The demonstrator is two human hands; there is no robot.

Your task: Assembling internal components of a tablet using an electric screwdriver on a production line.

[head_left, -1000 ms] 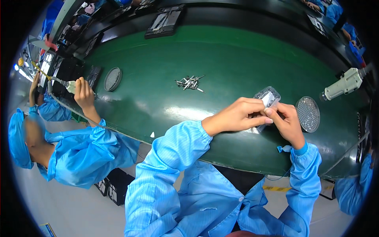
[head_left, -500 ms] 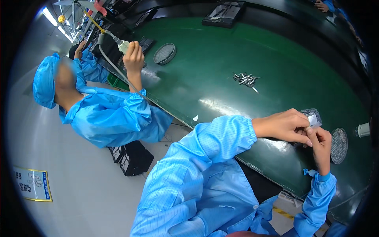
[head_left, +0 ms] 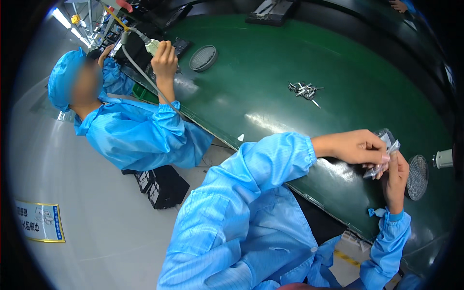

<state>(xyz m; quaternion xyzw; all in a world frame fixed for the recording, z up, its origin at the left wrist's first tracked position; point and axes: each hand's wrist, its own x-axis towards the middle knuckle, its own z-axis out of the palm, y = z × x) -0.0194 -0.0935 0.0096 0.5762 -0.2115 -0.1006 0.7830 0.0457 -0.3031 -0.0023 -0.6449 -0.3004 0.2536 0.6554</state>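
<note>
A small clear plastic bag [head_left: 395, 146] is pinched between both hands above the right part of the green table [head_left: 261, 92]. My left hand [head_left: 355, 146] reaches across from the left, its thumb and fingers closed on the bag. From the lower right comes my right hand [head_left: 397, 178], fingers closed on the same bag close to the left fingertips. Part of the plastic hangs below the fingers; what the bag contains, I cannot make out. Just right of my right hand lies a round dish [head_left: 417, 177] of small shiny pieces.
A pile of small metal pins [head_left: 303, 90] lies mid-table. At the right edge is a white cylindrical object [head_left: 443, 158]. On the left, a co-worker's hand [head_left: 164, 60] holds a corded tool near another round dish [head_left: 203, 58]. A black tray [head_left: 271, 11] sits at the back.
More of the clear bag shows between my hands now, spread above and below the fingers. My left hand's fingers have shifted on it. The whole view has shifted slightly.
</note>
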